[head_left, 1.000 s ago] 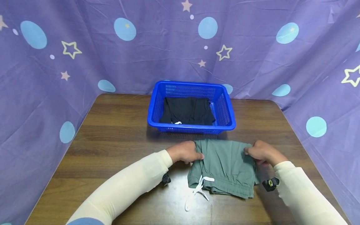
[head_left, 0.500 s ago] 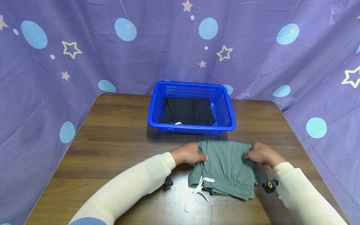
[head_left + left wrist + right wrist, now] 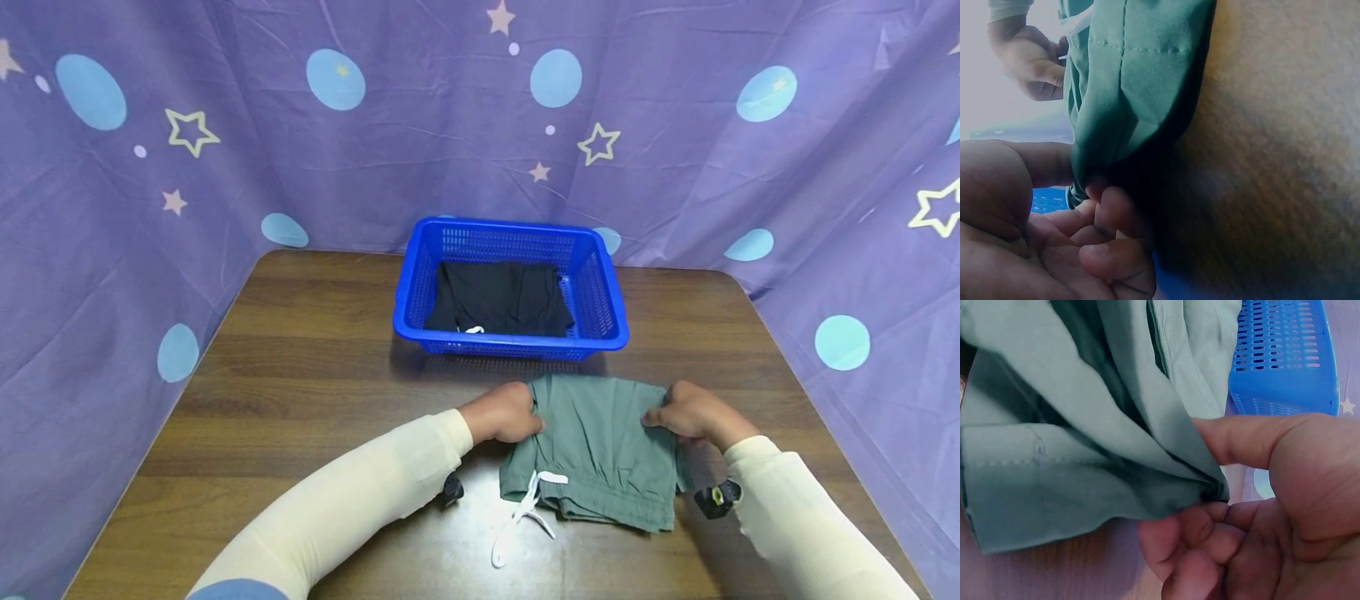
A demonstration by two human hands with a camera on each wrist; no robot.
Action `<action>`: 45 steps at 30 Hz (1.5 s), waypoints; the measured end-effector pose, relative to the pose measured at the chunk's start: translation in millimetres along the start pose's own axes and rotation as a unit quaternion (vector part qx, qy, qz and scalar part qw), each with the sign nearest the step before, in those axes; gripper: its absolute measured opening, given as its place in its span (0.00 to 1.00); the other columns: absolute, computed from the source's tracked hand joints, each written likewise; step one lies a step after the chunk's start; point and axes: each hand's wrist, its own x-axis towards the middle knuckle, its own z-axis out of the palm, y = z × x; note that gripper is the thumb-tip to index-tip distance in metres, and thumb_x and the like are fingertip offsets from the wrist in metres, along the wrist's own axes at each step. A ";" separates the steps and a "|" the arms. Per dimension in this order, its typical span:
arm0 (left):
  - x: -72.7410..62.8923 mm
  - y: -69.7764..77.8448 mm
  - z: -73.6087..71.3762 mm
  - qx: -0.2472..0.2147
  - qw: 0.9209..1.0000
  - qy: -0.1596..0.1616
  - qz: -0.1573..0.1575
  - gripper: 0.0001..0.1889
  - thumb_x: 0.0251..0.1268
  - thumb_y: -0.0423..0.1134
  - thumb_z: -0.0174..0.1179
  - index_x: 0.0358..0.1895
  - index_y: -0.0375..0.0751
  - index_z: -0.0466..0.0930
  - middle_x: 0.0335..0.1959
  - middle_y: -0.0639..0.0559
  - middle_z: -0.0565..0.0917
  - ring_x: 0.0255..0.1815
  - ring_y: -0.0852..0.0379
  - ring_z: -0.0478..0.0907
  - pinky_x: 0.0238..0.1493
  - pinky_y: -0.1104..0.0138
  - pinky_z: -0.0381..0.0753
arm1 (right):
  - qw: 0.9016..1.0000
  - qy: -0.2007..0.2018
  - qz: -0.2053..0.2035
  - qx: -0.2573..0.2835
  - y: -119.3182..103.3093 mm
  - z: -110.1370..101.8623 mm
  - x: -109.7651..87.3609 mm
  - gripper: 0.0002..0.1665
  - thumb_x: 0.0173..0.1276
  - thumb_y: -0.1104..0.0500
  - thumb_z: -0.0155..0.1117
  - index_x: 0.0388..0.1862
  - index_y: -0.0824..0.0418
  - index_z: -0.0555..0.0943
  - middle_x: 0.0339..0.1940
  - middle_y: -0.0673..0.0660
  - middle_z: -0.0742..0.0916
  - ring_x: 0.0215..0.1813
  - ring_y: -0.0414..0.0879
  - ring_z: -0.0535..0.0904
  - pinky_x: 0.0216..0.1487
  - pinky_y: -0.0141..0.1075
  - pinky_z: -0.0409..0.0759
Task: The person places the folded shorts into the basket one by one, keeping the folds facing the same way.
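Green drawstring shorts [image 3: 600,442], folded over, lie on the wooden table with the gathered waistband toward the near side and a white cord [image 3: 517,529] trailing off at the left. My left hand [image 3: 504,412] pinches their left edge; in the left wrist view the thumb is on one side of the cloth [image 3: 1129,81] and curled fingers [image 3: 1116,259] are beneath it. At the opposite edge my right hand [image 3: 692,412] pinches the shorts between thumb and fingers, and the right wrist view shows several cloth layers [image 3: 1104,425] gathered there.
Behind the shorts stands a blue plastic basket [image 3: 510,340] with black folded clothing [image 3: 498,296], a bit of white cord showing on it. The wooden table [image 3: 300,375] runs back to a purple patterned curtain [image 3: 450,150]. Dark wrist cameras hang below both sleeves.
The left hand first shifts slightly right along the shorts, and its thumb then draws back a little toward the left edge. The right hand moves slightly left and nearer. The shorts barely move.
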 end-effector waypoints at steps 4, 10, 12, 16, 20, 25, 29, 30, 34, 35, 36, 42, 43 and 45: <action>-2.3 0.6 -0.7 -0.002 1.000 -0.003 0.000 0.21 0.65 0.41 0.63 0.15 0.46 0.68 0.22 0.50 0.76 0.30 0.57 0.74 0.40 0.63 0.78 | 1.000 0.003 -0.017 -0.005 -1.8 1.4 -1.1 0.17 0.65 0.54 0.70 0.29 0.66 0.77 0.20 0.54 0.75 0.20 0.45 0.72 0.20 0.36 0.71; -5.1 3.1 -1.9 -0.022 1.000 0.002 0.001 0.19 0.65 0.39 0.62 0.17 0.47 0.66 0.20 0.53 0.71 0.26 0.57 0.71 0.32 0.65 0.73 | 0.999 0.019 -0.037 -0.023 -3.4 -0.1 -1.4 0.17 0.65 0.55 0.71 0.31 0.69 0.78 0.27 0.57 0.78 0.30 0.51 0.75 0.31 0.42 0.75; -5.8 3.6 -3.2 -0.037 0.999 0.008 0.007 0.21 0.65 0.38 0.62 0.16 0.48 0.62 0.17 0.55 0.65 0.21 0.58 0.66 0.27 0.67 0.69 | 0.998 0.027 -0.040 -0.027 -3.8 -1.2 -0.5 0.20 0.64 0.54 0.71 0.36 0.73 0.80 0.31 0.60 0.80 0.36 0.54 0.76 0.38 0.46 0.77; -4.4 1.5 -2.8 -0.075 0.996 0.034 0.040 0.23 0.60 0.38 0.62 0.14 0.53 0.57 0.13 0.61 0.56 0.15 0.62 0.57 0.20 0.68 0.60 | 0.998 0.035 -0.037 -0.021 -4.9 -1.9 0.4 0.29 0.63 0.54 0.72 0.47 0.81 0.79 0.42 0.72 0.83 0.45 0.62 0.79 0.46 0.53 0.79; -4.2 1.6 -2.3 -0.111 0.990 0.042 0.072 0.23 0.55 0.36 0.63 0.14 0.53 0.56 0.13 0.63 0.55 0.16 0.63 0.55 0.20 0.70 0.58 | 0.999 0.022 -0.023 0.012 -5.0 -0.8 -0.1 0.36 0.64 0.55 0.71 0.56 0.86 0.73 0.51 0.80 0.80 0.45 0.64 0.81 0.38 0.50 0.84; -2.9 2.7 -0.6 -0.134 0.988 0.047 0.067 0.23 0.54 0.32 0.66 0.17 0.49 0.58 0.16 0.59 0.57 0.19 0.61 0.58 0.22 0.70 0.60 | 0.999 0.009 -0.012 0.044 -3.9 1.0 -1.5 0.25 0.64 0.58 0.69 0.46 0.80 0.77 0.40 0.69 0.82 0.38 0.55 0.79 0.29 0.44 0.83; -2.0 2.2 2.0 -0.161 0.983 0.059 0.058 0.23 0.55 0.29 0.67 0.19 0.48 0.58 0.19 0.57 0.59 0.22 0.60 0.60 0.23 0.69 0.62 | 0.999 0.011 -0.010 0.051 -2.9 1.9 -2.5 0.17 0.64 0.58 0.69 0.38 0.72 0.78 0.35 0.63 0.80 0.36 0.54 0.79 0.30 0.44 0.83; -2.1 2.1 2.6 -0.170 0.982 0.061 0.056 0.23 0.56 0.28 0.67 0.20 0.47 0.58 0.20 0.57 0.59 0.22 0.59 0.60 0.24 0.69 0.62 | 0.998 0.012 -0.011 0.052 -2.8 2.0 -2.9 0.16 0.64 0.58 0.69 0.37 0.71 0.77 0.34 0.62 0.80 0.36 0.53 0.78 0.30 0.44 0.83; -4.1 2.0 3.9 -0.202 0.976 0.072 0.047 0.21 0.56 0.25 0.65 0.21 0.46 0.60 0.19 0.57 0.60 0.21 0.59 0.61 0.23 0.69 0.62 | 0.998 0.020 -0.017 0.057 -2.5 2.6 -5.9 0.15 0.63 0.56 0.70 0.32 0.66 0.76 0.31 0.60 0.79 0.33 0.52 0.77 0.29 0.44 0.82; -4.9 2.2 3.7 -0.206 0.975 0.075 0.045 0.20 0.56 0.25 0.65 0.22 0.45 0.61 0.18 0.58 0.60 0.21 0.60 0.61 0.24 0.69 0.62 | 0.998 0.023 -0.018 0.059 -2.6 2.6 -6.7 0.15 0.63 0.56 0.70 0.31 0.65 0.76 0.30 0.59 0.79 0.32 0.51 0.77 0.28 0.44 0.81; -5.8 2.3 3.4 -0.212 0.973 0.076 0.045 0.19 0.56 0.25 0.64 0.22 0.45 0.62 0.18 0.58 0.61 0.21 0.60 0.61 0.23 0.69 0.62 | 0.998 0.025 -0.020 0.062 -2.8 2.3 -7.7 0.15 0.62 0.56 0.70 0.30 0.64 0.75 0.30 0.59 0.79 0.31 0.51 0.76 0.28 0.44 0.81; -9.4 3.5 -0.6 -0.241 0.966 0.070 0.056 0.16 0.56 0.24 0.63 0.26 0.42 0.63 0.18 0.59 0.62 0.19 0.61 0.60 0.22 0.69 0.61 | 0.996 0.027 -0.025 0.079 -3.3 -1.4 -12.1 0.13 0.61 0.56 0.70 0.32 0.63 0.77 0.30 0.58 0.80 0.30 0.50 0.76 0.29 0.44 0.80; -9.7 3.6 -1.6 -0.244 0.966 0.068 0.058 0.16 0.56 0.24 0.63 0.26 0.42 0.63 0.18 0.59 0.62 0.18 0.62 0.60 0.22 0.70 0.61 | 0.996 0.029 -0.028 0.075 -3.4 -2.4 -12.7 0.13 0.61 0.55 0.70 0.33 0.63 0.78 0.31 0.58 0.80 0.31 0.50 0.76 0.30 0.43 0.80; -10.8 3.8 -3.7 -0.252 0.963 0.066 0.062 0.16 0.56 0.23 0.63 0.27 0.41 0.63 0.18 0.59 0.61 0.18 0.62 0.59 0.21 0.70 0.60 | 0.996 0.032 -0.034 0.072 -4.3 -4.3 -14.0 0.13 0.61 0.55 0.71 0.33 0.63 0.79 0.31 0.57 0.81 0.32 0.49 0.76 0.31 0.42 0.78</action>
